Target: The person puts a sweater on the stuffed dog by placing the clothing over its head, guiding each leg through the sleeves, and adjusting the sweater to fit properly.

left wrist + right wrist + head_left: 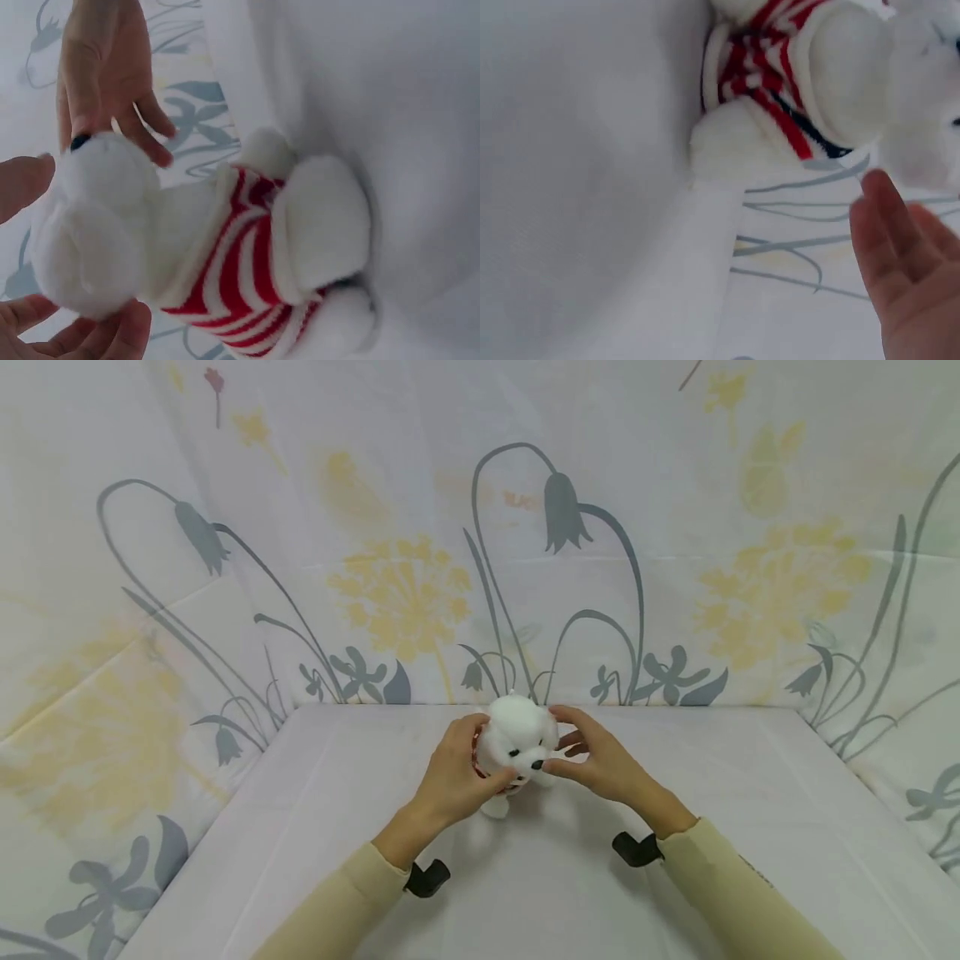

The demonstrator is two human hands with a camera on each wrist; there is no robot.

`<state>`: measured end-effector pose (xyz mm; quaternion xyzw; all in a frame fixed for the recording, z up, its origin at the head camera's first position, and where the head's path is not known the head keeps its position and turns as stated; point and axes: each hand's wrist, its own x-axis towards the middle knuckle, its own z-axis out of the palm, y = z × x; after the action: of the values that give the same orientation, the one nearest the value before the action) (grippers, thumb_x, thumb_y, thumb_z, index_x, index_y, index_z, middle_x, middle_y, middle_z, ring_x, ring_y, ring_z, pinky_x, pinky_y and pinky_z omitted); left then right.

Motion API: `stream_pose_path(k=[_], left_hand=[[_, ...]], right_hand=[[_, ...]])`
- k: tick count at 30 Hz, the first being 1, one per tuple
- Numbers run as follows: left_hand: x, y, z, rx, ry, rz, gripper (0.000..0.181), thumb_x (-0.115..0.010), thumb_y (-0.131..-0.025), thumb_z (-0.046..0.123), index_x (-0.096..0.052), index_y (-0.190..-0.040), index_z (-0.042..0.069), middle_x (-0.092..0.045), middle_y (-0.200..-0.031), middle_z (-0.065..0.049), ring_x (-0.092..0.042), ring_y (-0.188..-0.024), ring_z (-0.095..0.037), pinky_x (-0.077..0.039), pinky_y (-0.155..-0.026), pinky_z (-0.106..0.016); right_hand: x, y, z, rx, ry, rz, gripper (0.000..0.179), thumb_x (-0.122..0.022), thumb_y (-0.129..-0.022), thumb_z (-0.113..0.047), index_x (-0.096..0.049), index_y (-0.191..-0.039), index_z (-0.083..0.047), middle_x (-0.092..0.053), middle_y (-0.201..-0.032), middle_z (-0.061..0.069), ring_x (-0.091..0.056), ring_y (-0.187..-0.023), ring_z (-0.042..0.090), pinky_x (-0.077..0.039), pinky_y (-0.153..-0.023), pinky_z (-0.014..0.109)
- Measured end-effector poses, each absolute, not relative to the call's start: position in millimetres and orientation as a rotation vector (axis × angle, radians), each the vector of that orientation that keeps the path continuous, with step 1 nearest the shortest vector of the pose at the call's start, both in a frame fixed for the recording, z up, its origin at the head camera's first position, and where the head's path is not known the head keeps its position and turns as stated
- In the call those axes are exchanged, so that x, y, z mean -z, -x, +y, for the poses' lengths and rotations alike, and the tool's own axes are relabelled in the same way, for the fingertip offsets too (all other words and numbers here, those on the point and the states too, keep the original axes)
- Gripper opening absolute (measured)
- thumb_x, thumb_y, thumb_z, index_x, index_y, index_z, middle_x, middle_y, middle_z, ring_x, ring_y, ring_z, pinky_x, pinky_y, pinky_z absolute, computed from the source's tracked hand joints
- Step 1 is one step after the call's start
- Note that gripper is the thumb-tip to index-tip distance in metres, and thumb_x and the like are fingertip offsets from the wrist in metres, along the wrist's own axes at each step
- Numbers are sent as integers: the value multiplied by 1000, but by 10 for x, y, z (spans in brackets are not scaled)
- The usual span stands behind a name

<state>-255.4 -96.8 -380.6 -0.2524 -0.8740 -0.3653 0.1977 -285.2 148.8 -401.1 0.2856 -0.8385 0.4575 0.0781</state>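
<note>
A white plush dog (517, 727) in a red-and-white striped sweater (240, 270) sits upright on the white surface. My left hand (457, 772) holds the dog's head from the left, its fingertips (127, 330) curled against the fur and its thumb near the muzzle. On the other side is my right hand (600, 760), with its thumb by the black nose (537, 765) and its fingers beside the head. In the right wrist view the right fingers (885, 225) look nearly straight; whether they press the head is unclear.
The white-covered table (300, 877) extends around the dog. Behind and at both sides hangs a pale cloth (420, 435) printed with grey and yellow flowers. Black wrist-mounted pieces (427, 878) stick out below both sleeves.
</note>
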Motion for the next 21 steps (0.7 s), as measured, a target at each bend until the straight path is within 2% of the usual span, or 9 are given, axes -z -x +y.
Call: stream_pose_path(k=[3, 5, 10, 13, 17, 21], left_hand=[[3810, 2554, -938, 1017, 705, -2448, 70, -81, -75, 27, -44, -129, 2, -49, -119, -16, -55, -101, -27, -52, -79, -40], [3816, 2595, -935, 1048, 710, -2427, 69, -82, -74, 23, -44, -128, 0, -50, -120, -17, -57, -102, -28, -52, -81, -41], [3838, 2729, -970, 1248, 811, -2383, 64, -81, -75, 11, -45, -128, 1, -51, -126, -14, -60, -104, -27, -52, -82, -36], [3836, 2787, -986, 1314, 892, -2394, 64, -79, -77, 10, -44, -131, 4, -49, -130, -11, -59, -107, -27, -52, -84, -35], [3830, 2853, -990, 1338, 971, -2429, 65, -76, -79, 10, -44, -134, 8, -47, -133, -10, -56, -110, -27, -50, -88, -36], [3855, 2885, -997, 1352, 970, -2458, 66, -77, -78, 9, -45, -135, 10, -46, -136, -9, -55, -112, -28, -49, -90, -38]], right_hand=[[4009, 2917, 1451, -1478, -904, -2552, 76, -76, -81, -28, -36, -145, -22, -51, -131, 10, -62, -99, 22, -49, -87, 45], [4005, 2918, 1420, -1531, -915, -2532, 75, -77, -80, -27, -37, -144, -21, -52, -127, 11, -63, -98, 22, -49, -87, 44], [3996, 2834, 1371, -1485, -828, -2473, 74, -81, -76, -31, -41, -137, -19, -51, -124, 6, -62, -94, 19, -51, -81, 44], [4004, 2775, 1360, -1425, -780, -2449, 73, -82, -74, -31, -41, -133, -16, -51, -119, 6, -62, -89, 17, -52, -77, 44], [4041, 2711, 1352, -1358, -720, -2433, 72, -82, -75, -31, -40, -130, -11, -52, -112, 6, -62, -82, 15, -53, -71, 38], [4072, 2680, 1343, -1323, -715, -2411, 72, -82, -76, -29, -40, -130, -8, -54, -109, 8, -61, -79, 15, -53, -68, 41]])
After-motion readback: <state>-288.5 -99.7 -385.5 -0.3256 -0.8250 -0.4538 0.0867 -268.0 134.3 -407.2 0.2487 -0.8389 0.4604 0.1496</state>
